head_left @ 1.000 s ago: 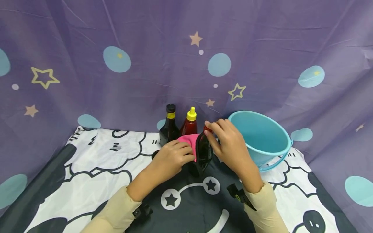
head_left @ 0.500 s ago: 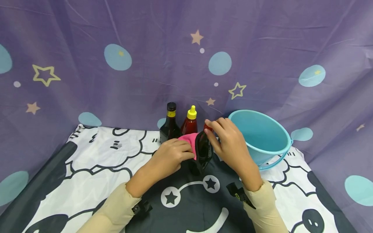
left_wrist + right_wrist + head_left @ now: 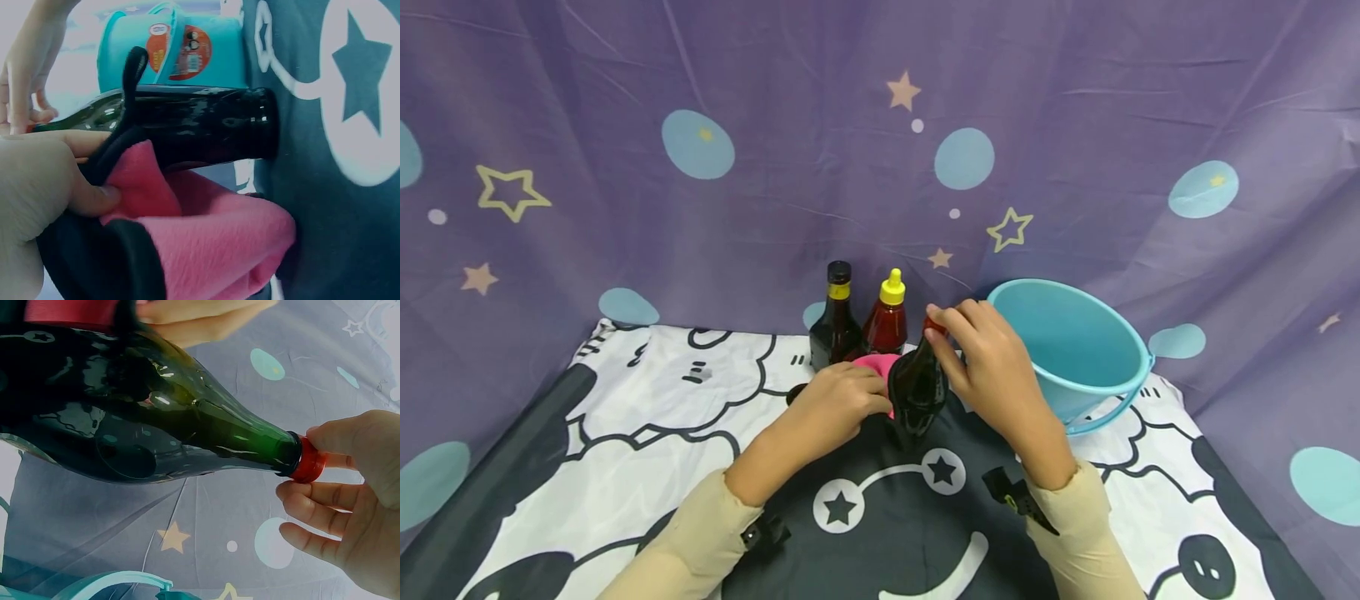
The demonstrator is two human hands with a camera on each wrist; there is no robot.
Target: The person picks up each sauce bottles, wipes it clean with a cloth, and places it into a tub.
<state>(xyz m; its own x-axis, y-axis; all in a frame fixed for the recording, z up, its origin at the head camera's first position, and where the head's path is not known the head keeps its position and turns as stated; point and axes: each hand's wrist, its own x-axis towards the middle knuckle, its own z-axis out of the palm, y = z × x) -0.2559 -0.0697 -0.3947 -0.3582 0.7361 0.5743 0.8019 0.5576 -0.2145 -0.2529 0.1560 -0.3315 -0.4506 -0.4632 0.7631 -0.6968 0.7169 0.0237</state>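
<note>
Nearest: table [image 3: 917, 537], covered in a b/w print. Then L hand [image 3: 842, 400], closed in a pinch w/ thumb on the pink inside of the cloth [image 3: 212, 247] & a finger by its black edge. Cloth hangs loosely open; can't tell if its bottom touches the table. Its black loop [image 3: 129, 87] crosses in front of the bottle [image 3: 917, 396].

Bottle is just R of the cloth, btw both hands: dark green glass, near-upright, neck leaning a bit R, base in plain view outside the cloth. Can't tell if base rests on the table. R hand [image 3: 988, 358], also in a pinch, has thumb & fingertips on the red cap [image 3: 310, 464]; other fingers bent, off the glass.

To do this well (my take): glass is prob. heavy & slick, so a cap-only hold is weak; better grip the neck or support the base. Hold the cloth's edge wide w/ L hand, keep the loop clear so it can't snag, go slow.

Farther, on the R: bucket [image 3: 1075, 358], close by R hand, so mind knocks. Far, L of it: yellow-capped bottle [image 3: 886, 327], then black-capped bottle [image 3: 835, 332], both upright. Behind all, curtain [image 3: 820, 108].
</note>
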